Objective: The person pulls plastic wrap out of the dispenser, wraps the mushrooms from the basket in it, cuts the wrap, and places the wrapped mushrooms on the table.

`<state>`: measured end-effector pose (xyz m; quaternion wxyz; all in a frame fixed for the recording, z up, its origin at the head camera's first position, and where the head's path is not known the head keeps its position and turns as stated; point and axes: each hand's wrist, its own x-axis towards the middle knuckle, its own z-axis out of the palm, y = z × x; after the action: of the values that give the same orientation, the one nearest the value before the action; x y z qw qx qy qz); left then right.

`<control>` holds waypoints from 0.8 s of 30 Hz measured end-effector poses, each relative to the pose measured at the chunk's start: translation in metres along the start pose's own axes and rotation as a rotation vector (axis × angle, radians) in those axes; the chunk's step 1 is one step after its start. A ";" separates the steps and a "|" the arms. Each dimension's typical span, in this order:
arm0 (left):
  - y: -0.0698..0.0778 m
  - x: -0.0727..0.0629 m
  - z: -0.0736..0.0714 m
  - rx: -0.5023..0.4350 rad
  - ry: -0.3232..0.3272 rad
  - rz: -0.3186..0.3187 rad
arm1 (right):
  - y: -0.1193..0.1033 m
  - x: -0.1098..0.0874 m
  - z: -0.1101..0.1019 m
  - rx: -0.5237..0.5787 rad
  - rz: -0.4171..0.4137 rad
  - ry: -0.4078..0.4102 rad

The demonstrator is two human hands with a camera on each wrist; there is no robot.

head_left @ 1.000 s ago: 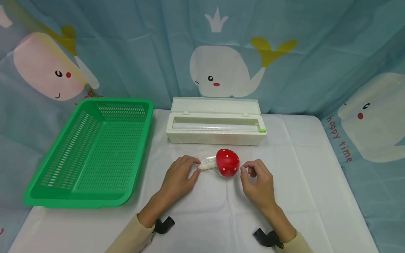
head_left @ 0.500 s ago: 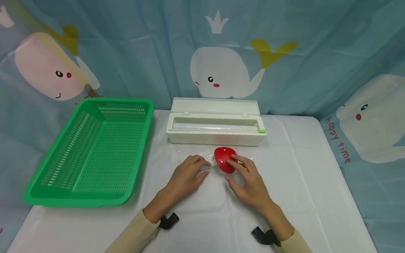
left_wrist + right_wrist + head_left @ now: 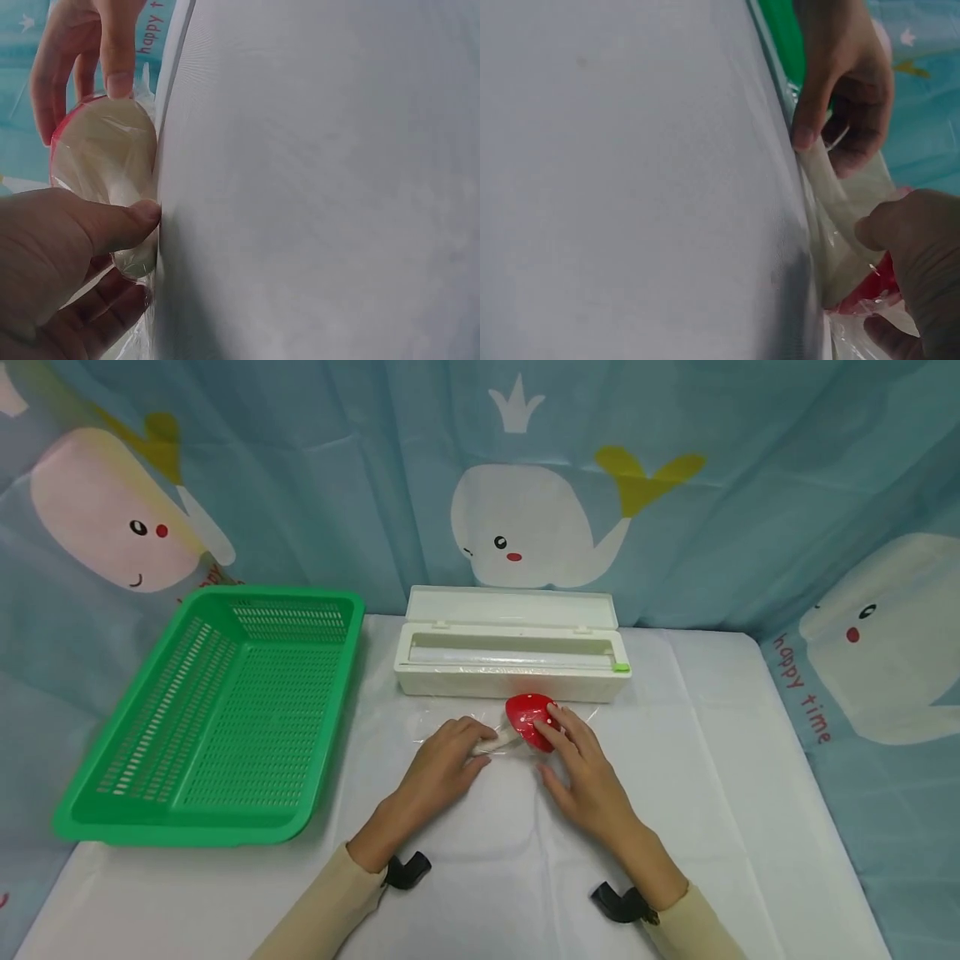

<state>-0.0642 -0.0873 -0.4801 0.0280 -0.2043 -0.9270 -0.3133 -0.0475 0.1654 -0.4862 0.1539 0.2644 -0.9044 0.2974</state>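
Note:
A toy mushroom (image 3: 522,714) with a white-spotted red cap and a pale stem lies on its side on the table, with clear plastic film around it. My left hand (image 3: 442,768) holds the stem, thumb on the near side and fingers behind. At the cap, my right hand (image 3: 596,781) has its fingers over the red top and its thumb near the lower rim. The left wrist view shows the cap's pale underside (image 3: 105,142) under shiny film. Loose film (image 3: 431,718) spreads out past the stem. Parts of the stem are covered by my left hand.
Just behind the mushroom stands a white cling film dispenser (image 3: 510,685), its lid raised and a roll inside. A green plastic basket (image 3: 187,839) sits at the left. Whale-print curtain (image 3: 360,527) hangs along the table's back and sides.
My right hand has moved left from beside the cap onto it. The mushroom has shifted away from me, toward the dispenser, and tilted. My left hand has followed the stem rightward.

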 end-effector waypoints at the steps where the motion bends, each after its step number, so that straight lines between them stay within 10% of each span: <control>1: 0.000 0.001 0.000 -0.007 -0.002 -0.007 | 0.001 0.002 0.000 -0.011 -0.008 0.004; 24: -0.002 -0.001 -0.010 -0.212 -0.018 -0.012 | 0.013 0.025 0.000 -0.210 -0.112 0.034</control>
<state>-0.0650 -0.0949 -0.4729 -0.0038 -0.2035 -0.8901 -0.4077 -0.0753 0.1648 -0.4816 0.2126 0.2918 -0.9116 0.1964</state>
